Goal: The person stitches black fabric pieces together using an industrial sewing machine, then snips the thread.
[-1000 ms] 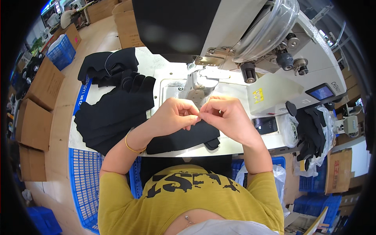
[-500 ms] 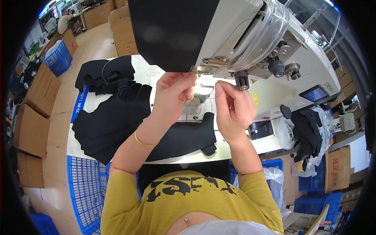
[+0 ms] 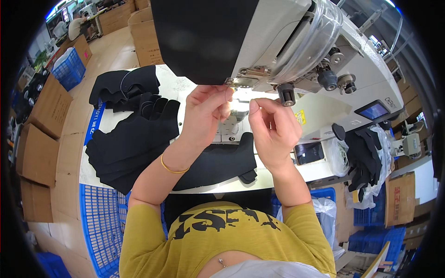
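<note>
A white sewing machine [image 3: 371, 78] with a black front cover stands over the table. Under its head, by the lit needle area, my left hand [image 3: 208, 104] is closed in a pinch, fingertips just below the metal parts. To its right my right hand [image 3: 276, 127] also pinches, thumb against index finger, a short gap from the left fingertips. Whatever either pinch holds is too fine to make out. Below my hands, a dark shaped fabric piece [image 3: 218, 164] lies on the table by its near edge. More black fabric pieces [image 3: 134, 143] lie stacked to the left of my left forearm.
Another black fabric pile [image 3: 125, 85] lies at the far left of the white table [image 3: 104, 120]. A phone [image 3: 309, 153] and a clear plastic bundle [image 3: 337, 157] are to the right. Blue crates [image 3: 99, 227] stand below the table edge; cardboard boxes [image 3: 39, 153] line the left.
My right hand has moved slightly left, closer to the left fingertips. The left hand stays almost in place under the machine head.
</note>
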### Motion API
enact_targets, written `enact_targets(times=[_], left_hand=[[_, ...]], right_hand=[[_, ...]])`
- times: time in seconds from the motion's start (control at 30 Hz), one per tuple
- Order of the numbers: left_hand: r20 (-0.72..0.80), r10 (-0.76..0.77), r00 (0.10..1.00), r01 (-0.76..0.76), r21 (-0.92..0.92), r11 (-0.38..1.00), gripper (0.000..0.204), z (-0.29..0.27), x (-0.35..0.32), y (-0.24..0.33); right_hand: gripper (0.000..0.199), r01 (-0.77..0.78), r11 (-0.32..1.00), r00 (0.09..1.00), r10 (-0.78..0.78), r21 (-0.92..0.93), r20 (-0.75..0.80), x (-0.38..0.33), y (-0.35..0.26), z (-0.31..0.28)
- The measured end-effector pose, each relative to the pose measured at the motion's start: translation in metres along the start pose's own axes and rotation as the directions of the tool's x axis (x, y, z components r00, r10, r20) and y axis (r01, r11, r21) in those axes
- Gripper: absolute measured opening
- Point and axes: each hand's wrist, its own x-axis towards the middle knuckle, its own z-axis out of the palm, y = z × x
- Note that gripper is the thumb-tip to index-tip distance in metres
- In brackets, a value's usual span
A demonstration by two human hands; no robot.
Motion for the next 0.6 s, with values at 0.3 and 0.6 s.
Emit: enact_targets(times=[0.3, 0.6], left_hand=[[0.001, 0.007, 1.0, -0.007, -0.032, 0.999, 0.009, -0.001, 0.002, -0.002], [-0.059, -0.038, 0.998, 0.034, -0.071, 0.997, 0.011, -0.003, 0.006, -0.013]], right_hand=[[0.013, 0.026, 0.999, 0.999, -0.028, -0.047, -0.028, 0.003, 0.001, 0.004], [0.012, 0.034, 0.998, 0.998, -0.037, -0.051, -0.059, 0.006, 0.011, 0.025]])
